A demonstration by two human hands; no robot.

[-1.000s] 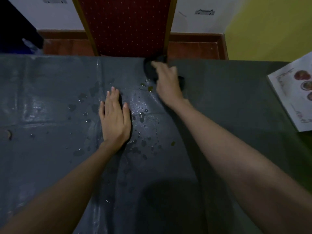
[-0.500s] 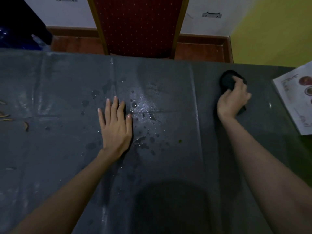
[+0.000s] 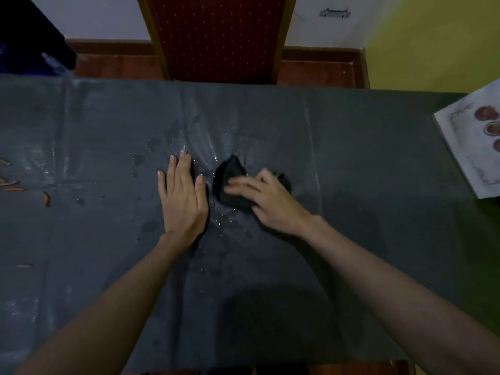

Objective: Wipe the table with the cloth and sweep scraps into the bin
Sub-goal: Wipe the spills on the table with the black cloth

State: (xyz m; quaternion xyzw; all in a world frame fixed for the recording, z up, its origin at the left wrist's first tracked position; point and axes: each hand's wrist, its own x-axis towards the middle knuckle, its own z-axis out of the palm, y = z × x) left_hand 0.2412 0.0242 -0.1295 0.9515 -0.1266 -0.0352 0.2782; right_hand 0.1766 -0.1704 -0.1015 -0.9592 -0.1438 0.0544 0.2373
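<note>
Half a second ago the crumpled black cloth (image 3: 230, 182) was far over to the right, near the printed white paper sheet (image 3: 470, 147); now it is lying at the middle of the dark grey plastic-covered tabletop (image 3: 378, 158), just right of the left hand (image 3: 184, 196), having crossed back over the wet patch. The right hand (image 3: 270, 204) is pressing down on the cloth, its fingers (image 3: 240, 185) curling loosely over the bunched fabric and blurring with motion, the forearm reaching in from the near right. The left hand is lying where it was, palm flat on the tabletop, fingers straight and close together, holding nothing, pointing toward the far edge. Water droplets (image 3: 151, 142) are glistening around and beyond both hands. Several small orange-brown scraps (image 3: 46, 198) are sitting well apart at the far left of the tabletop. A red dotted upholstered chair back (image 3: 219, 36) is standing beyond the far edge. The bin is not showing in this view.
</note>
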